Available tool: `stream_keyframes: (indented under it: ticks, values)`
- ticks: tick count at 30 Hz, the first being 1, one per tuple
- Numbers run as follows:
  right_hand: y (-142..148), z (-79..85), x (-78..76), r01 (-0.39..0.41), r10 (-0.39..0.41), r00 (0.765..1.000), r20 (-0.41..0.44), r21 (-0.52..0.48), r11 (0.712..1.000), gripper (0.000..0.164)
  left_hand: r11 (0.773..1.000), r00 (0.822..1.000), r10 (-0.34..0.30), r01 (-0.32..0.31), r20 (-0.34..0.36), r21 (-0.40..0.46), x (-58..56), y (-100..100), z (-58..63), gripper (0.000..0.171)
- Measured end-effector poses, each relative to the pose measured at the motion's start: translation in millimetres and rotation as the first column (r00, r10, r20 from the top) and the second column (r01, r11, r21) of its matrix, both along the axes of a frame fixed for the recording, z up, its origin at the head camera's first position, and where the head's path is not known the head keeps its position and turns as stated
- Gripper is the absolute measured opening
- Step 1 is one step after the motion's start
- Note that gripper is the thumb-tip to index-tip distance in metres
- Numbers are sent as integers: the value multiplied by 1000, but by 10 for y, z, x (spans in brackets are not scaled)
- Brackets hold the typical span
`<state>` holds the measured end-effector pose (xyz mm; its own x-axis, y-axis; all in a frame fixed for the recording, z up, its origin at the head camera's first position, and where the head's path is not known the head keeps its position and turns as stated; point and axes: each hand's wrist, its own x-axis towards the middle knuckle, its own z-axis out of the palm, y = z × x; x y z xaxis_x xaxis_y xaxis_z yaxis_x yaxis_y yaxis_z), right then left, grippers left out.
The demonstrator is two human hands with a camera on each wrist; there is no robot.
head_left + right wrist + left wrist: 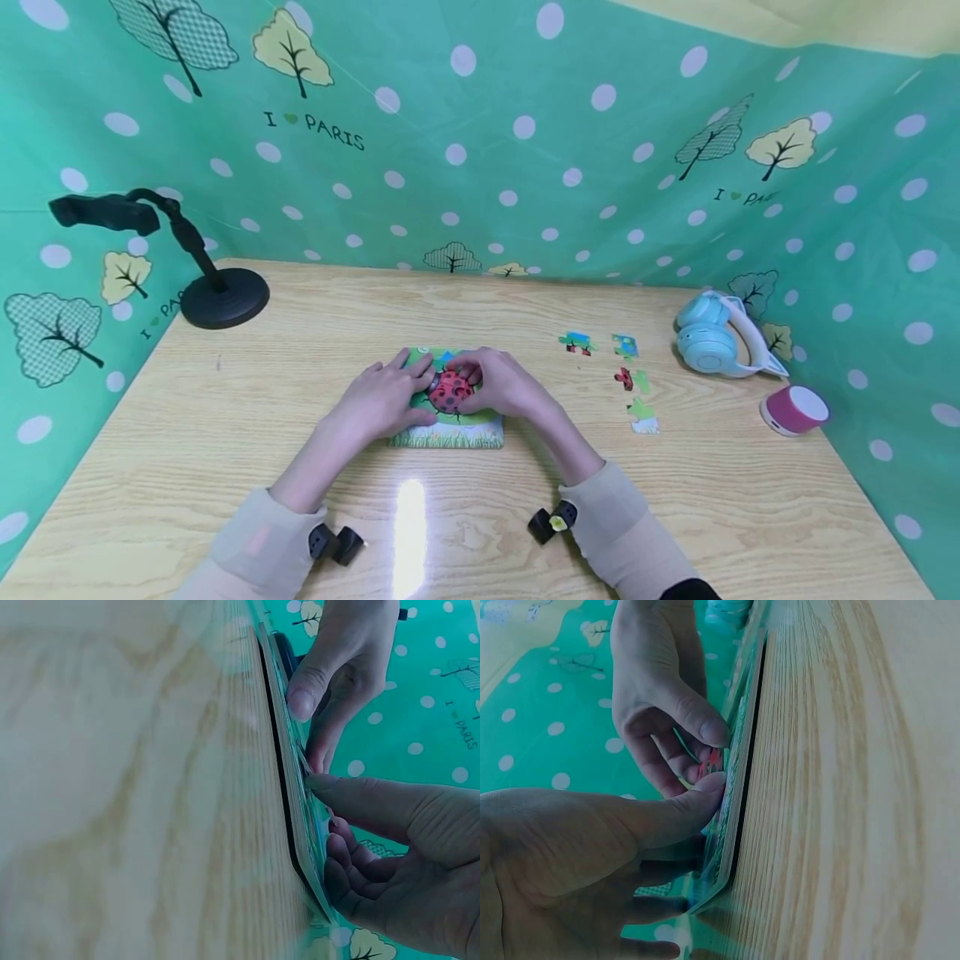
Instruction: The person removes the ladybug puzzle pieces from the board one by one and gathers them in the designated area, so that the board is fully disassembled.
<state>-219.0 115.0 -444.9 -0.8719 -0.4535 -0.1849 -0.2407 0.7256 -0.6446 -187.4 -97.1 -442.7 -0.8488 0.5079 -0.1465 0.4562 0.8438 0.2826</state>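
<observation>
A flat jigsaw puzzle board (450,438) lies on the table, with a red, black-spotted ladybug (444,400) above green grass. Over its left part rests my left hand (378,402), fingers spread and thumb on the lower left area. My right hand (501,382) reaches in from the right, its thumb and curled fingers pinching a red puzzle piece (711,761) at the ladybug's right side. In the right wrist view the thin edge of that piece shows between thumb and fingers, tilted against the board. The fingers hide part of the picture.
Several loose puzzle pieces (642,415) lie to the right of the board. Farther right are blue and white headphones (708,343) and a pink, white-topped cylinder (795,410). A black stand (225,298) with a bent arm is at the back left. Patterned green cloth (480,175) surrounds the table.
</observation>
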Motion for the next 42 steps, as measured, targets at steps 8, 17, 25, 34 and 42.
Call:
stream_keyframes:
  ticks: [8, 17, 25, 34, 42]
  values:
    - [-1, 1, -10, -7, 7, 1000, -3, 15, 1000, 60, 1000, 1000, 9, -9, 4, 0, -10, -4, -20, 73]
    - [5, -7, 10, -11, 13, 1000, -26, 45, 999, 60, 1000, 1000, 9, -9, 10, 2, -4, 10, -37, 72]
    - [41, -17, -4, -16, 16, 1000, -23, 8, 1000, 59, 1000, 1000, 13, -13, 5, 2, -13, -1, -36, 73]
    - [76, -26, -30, -42, 43, 998, -48, 12, 999, 59, 1000, 1000, 0, 0, 6, 2, -39, 18, -19, 74]
    - [55, -36, -25, -58, 58, 996, -66, 12, 998, 62, 1000, 1000, -2, 2, 0, 3, -31, 9, 3, 73]
